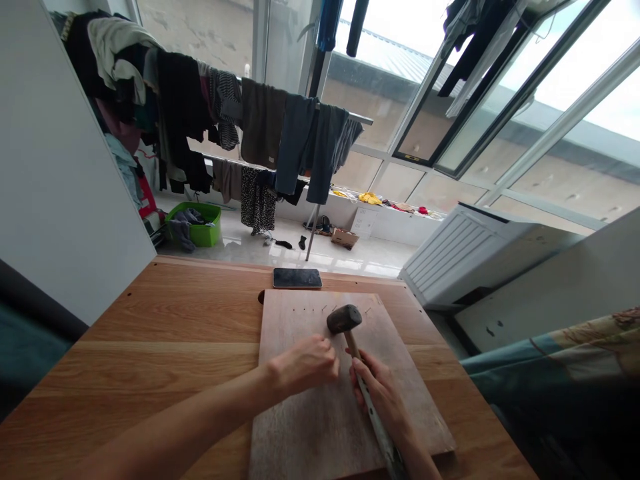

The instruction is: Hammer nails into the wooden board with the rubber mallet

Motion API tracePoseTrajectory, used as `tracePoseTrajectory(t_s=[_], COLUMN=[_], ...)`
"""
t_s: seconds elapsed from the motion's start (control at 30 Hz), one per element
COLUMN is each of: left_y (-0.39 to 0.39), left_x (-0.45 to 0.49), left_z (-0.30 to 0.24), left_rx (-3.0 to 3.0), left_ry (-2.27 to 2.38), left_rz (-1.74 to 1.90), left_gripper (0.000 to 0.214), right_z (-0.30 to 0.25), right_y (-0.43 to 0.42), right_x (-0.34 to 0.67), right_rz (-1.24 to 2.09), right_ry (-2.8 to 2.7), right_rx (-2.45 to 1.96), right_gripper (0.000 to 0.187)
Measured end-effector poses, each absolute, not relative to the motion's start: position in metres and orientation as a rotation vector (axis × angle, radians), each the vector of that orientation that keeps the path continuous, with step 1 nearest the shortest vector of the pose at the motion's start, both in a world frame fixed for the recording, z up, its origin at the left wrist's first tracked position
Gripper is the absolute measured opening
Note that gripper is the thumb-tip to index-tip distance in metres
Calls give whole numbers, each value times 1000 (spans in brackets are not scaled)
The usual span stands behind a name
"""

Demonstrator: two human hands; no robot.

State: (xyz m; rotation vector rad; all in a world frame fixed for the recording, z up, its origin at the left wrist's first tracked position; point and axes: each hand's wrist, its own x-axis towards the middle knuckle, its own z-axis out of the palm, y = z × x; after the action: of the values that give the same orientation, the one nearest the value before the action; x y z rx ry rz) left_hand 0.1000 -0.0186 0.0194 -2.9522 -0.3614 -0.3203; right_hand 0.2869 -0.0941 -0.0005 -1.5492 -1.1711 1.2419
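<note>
A wooden board lies on the wooden table, with several small nails stuck along its far edge. My right hand is wrapped round the handle of a hammer, whose dark head hovers just over the board near the nails. My left hand rests on the board beside the hammer handle, fingers curled into a pinch; what they hold is too small to see.
A dark phone lies flat on the table just beyond the board. Past the table stand a clothes rack full of laundry, a green basket and a white slatted unit at the right.
</note>
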Motion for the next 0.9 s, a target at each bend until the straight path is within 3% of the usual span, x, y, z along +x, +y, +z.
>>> tracePoseTrajectory(t_s=[0.13, 0.37, 0.9], left_y=[6, 65, 67], left_x=[91, 86, 83], left_z=[23, -6, -17], left_rx=[-3111, -3023, -3122], left_ry=[-527, -1385, -1508], left_rz=[-503, -1713, -1611], left_gripper=[15, 14, 12], right_z=[-1, -6, -5], right_y=[-95, -94, -92], right_x=[287, 290, 291], right_rz=[1257, 1261, 1256], right_ry=[-1099, -961, -966], right_rx=[-1547, -1482, -1497], right_gripper=[49, 52, 53])
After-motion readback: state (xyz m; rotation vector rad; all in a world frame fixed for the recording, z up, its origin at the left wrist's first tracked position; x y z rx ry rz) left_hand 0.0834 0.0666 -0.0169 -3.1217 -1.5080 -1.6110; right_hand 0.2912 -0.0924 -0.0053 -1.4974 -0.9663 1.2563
